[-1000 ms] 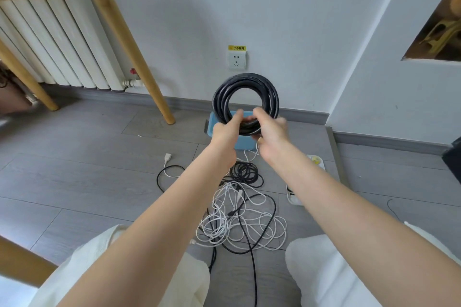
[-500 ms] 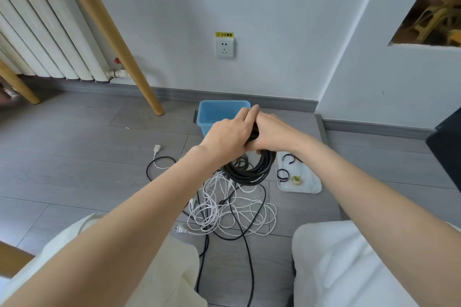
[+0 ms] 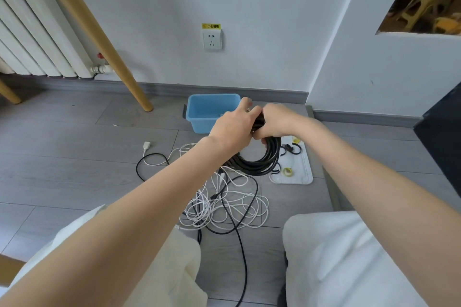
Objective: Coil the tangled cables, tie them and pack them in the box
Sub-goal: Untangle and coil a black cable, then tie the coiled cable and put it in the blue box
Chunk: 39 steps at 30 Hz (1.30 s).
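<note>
Grey plank floor [image 3: 62, 172] meets a white wall [image 3: 249, 7]; a ribbed white radiator [image 3: 32, 40] stands at far left, with a slanted wooden leg [image 3: 99, 40] crossing in front of it. A wall socket [image 3: 212, 40] carrying a yellow label sits above the blue box [image 3: 199, 109], which stands on the floor against the skirting, open side up. The person's pale trouser legs [image 3: 336, 257] fill the lower frame, both forearms reaching forward. A loose tangle of white cable [image 3: 224, 204] lies on the floor between the knees and the box, a loose black cable [image 3: 239, 239] running through it toward the viewer; a white plug [image 3: 146, 144] lies off to the left. The coiled black cable [image 3: 262, 162] is held up just right of the box, its lower loop hanging over the tangle. Left hand [image 3: 234, 129] and right hand [image 3: 277, 119] both grasp the top of the coil, fingers curled round the bundle, hands touching. A white tray [image 3: 303, 169] lies on the floor just right of the coil, holding small black ties [image 3: 290, 148] and a small yellow roll [image 3: 287, 171].
</note>
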Available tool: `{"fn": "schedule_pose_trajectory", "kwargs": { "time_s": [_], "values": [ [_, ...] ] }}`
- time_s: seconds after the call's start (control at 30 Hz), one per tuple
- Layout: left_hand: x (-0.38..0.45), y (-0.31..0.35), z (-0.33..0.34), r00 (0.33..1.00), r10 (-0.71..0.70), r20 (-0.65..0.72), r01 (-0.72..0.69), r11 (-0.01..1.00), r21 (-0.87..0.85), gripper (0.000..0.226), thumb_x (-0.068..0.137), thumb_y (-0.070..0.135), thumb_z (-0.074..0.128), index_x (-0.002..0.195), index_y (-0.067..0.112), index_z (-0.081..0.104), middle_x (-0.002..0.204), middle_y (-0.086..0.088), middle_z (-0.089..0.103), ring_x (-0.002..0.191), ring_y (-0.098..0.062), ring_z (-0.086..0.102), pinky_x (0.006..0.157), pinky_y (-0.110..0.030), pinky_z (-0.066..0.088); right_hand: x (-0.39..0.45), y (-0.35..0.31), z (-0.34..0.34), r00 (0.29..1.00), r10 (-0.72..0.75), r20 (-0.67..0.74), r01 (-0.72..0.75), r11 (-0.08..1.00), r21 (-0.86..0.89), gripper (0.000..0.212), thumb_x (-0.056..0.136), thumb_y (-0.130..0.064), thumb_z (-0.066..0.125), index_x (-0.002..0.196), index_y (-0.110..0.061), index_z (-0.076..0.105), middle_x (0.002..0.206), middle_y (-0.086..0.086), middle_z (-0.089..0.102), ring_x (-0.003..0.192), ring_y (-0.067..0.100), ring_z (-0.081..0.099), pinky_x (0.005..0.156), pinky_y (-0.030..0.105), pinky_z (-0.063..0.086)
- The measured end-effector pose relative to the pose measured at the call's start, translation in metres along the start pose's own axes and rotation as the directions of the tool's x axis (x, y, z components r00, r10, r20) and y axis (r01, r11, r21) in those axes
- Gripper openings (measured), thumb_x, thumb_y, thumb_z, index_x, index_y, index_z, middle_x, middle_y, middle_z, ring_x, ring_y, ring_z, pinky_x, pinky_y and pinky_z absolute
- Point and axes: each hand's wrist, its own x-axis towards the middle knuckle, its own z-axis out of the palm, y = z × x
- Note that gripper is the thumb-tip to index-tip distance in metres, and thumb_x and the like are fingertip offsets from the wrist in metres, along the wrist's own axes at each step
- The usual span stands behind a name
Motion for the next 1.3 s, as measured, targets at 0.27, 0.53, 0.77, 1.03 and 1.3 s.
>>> {"fn": "schedule_pose_trajectory", "kwargs": {
  "time_s": [0.27,0.53,0.77,1.03,1.3],
  "values": [
    [0.037,-0.001,0.035,0.999,0.03,0.036,-0.027,0.996,-0.083,0.044,0.094,0.011,0.044,0.136,0.01,0.034,0.128,-0.009,0.04,0.092,-0.039,0.057,0.063,-0.037,0.036,0.041,0.024,-0.007,0.999,0.024,-0.026,-0.029,0.972,-0.234,0.035,0.073,-0.028,0.073,0.062,-0.013,0.043,0.062,0.0,0.047,0.053,0.012,0.044,0.044,0.024,0.032],
    [0.091,-0.016,0.098,0.976,0.003,0.217,-0.062,0.962,0.266,0.04,0.093,0.005,0.043,0.131,0.001,0.029,0.133,-0.02,0.033,0.094,-0.037,0.065,0.059,-0.033,0.039,0.111,0.087,0.019,0.989,0.02,0.145,-0.022,1.0,0.011,0.033,0.074,-0.034,0.075,0.091,-0.012,0.057,0.084,0.002,0.055,0.072,0.016,0.052,0.056,0.022,0.041],
    [0.107,-0.051,0.193,0.916,-0.031,0.4,-0.104,0.944,0.312,0.048,0.09,-0.004,0.041,0.135,-0.003,0.023,0.132,-0.02,0.033,0.099,-0.036,0.062,0.063,-0.035,0.042,0.159,0.207,0.117,0.916,0.268,0.299,-0.189,0.944,-0.269,0.026,0.086,-0.019,0.059,0.102,0.001,0.064,0.108,0.015,0.063,0.101,0.036,0.059,0.078,0.033,0.046],
    [0.134,-0.054,0.276,0.876,-0.001,0.483,-0.144,0.954,0.262,0.047,0.09,-0.003,0.044,0.133,0.001,0.027,0.133,-0.016,0.032,0.091,-0.036,0.064,0.045,-0.031,0.032,0.2,0.241,0.205,0.883,0.276,0.38,-0.084,0.888,-0.451,0.034,0.094,-0.008,0.036,0.123,0.0,0.05,0.134,0.015,0.036,0.119,0.034,0.037,0.092,0.039,0.039],
    [0.137,-0.06,0.302,0.865,-0.011,0.501,-0.116,0.968,0.222,0.038,0.094,0.006,0.045,0.13,0.004,0.031,0.128,-0.013,0.037,0.091,-0.036,0.062,0.045,-0.03,0.027,0.205,0.246,0.21,0.938,0.335,0.088,-0.335,0.942,-0.01,0.024,0.089,-0.003,0.039,0.069,-0.001,0.051,0.081,0.011,0.051,0.09,0.026,0.046,0.066,0.029,0.035]
  ]
}}
